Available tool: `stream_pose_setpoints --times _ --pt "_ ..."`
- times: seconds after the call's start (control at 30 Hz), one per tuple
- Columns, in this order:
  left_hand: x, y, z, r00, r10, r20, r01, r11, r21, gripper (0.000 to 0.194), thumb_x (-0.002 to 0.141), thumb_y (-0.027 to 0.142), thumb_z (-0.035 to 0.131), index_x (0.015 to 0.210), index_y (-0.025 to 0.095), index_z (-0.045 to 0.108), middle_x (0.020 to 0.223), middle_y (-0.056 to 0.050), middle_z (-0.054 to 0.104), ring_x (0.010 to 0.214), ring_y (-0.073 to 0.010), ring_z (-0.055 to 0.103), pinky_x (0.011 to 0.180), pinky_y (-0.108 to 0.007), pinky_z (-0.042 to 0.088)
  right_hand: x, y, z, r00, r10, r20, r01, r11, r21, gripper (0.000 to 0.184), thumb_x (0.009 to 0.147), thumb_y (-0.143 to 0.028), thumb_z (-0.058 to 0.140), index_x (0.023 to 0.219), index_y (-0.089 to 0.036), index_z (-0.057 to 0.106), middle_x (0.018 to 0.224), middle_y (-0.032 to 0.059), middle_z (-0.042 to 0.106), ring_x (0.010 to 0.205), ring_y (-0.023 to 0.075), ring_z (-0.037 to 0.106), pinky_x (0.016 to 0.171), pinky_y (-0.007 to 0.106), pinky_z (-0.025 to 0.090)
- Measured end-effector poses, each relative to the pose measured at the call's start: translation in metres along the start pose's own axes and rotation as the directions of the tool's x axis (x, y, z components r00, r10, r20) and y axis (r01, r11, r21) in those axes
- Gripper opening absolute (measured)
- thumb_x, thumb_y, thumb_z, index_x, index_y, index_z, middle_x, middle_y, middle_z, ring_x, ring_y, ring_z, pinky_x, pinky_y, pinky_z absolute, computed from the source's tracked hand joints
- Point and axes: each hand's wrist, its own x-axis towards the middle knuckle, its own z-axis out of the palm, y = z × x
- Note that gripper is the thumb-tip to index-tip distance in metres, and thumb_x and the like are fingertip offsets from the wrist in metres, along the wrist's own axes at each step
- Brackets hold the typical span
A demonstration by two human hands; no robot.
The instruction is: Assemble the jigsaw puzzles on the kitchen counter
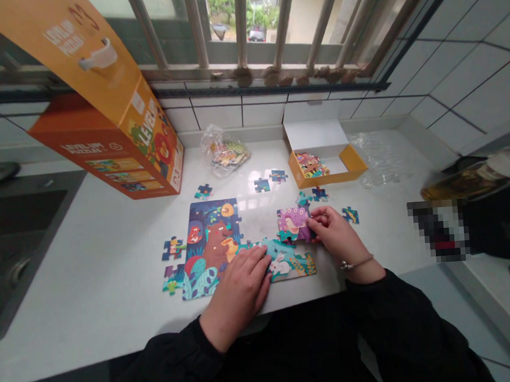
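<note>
A partly joined jigsaw puzzle (212,240) with a bear, a rabbit and leaves lies on the white counter. My left hand (243,282) rests on its lower middle, fingers stretched out and lying flat. My right hand (339,234) pinches the right edge of a purple puzzle section (293,222) showing a pale bird. That section sits just above the joined lower strip; whether it is locked in cannot be told. Loose puzzle pieces lie around: some at the left (174,278), one above the bear (203,191), others near the box (320,194) and right of my hand (350,214).
A tall orange puzzle box (146,140) stands open at back left. Behind the puzzle lies a clear bag of pieces (226,152). A small yellow box (324,177) with its lid up holds pieces, beside crumpled clear plastic (379,159). A dark sink (22,230) is at left.
</note>
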Motion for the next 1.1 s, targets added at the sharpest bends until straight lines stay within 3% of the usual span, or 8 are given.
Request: stream_pose_setpoints --times 0.43,0.83,1.1 --pt "-0.004 -0.004 -0.004 0.999 0.027 0.024 -0.028 0.999 0.037 0.035 0.107 0.022 0.058 0.14 0.017 0.069 0.152 -0.017 0.068 0.139 -0.0351 0.066 0.119 -0.06 0.056 0.001 0.002 -0.011 1.0 0.016 -0.015 -0.017 1.0 -0.025 0.043 0.08 -0.048 0.084 0.105 -0.024 0.059 0.079 -0.0042 0.067 0.06 0.0142 0.063 0.048 0.025 0.055" --pt "-0.008 -0.005 -0.012 0.999 0.036 -0.01 -0.035 0.998 0.045 0.033 0.107 0.02 0.059 0.138 0.018 0.069 0.149 -0.015 0.07 0.136 -0.0338 0.069 0.115 -0.059 0.06 -0.033 0.002 -0.022 0.994 0.101 0.039 -0.104 0.991 0.081 0.057 0.076 -0.061 0.089 0.106 -0.025 0.056 0.075 -0.0069 0.063 0.063 0.0136 0.06 0.053 0.026 0.056" --pt "-0.007 -0.004 -0.014 0.999 0.037 -0.004 -0.037 0.998 0.041 0.033 0.106 0.02 0.06 0.138 0.018 0.069 0.149 -0.015 0.07 0.136 -0.0337 0.069 0.115 -0.06 0.06 -0.029 -0.002 -0.018 0.98 0.108 0.165 -0.117 0.992 0.047 0.054 0.079 -0.059 0.087 0.106 -0.024 0.055 0.076 -0.007 0.064 0.06 0.0117 0.059 0.053 0.024 0.051"
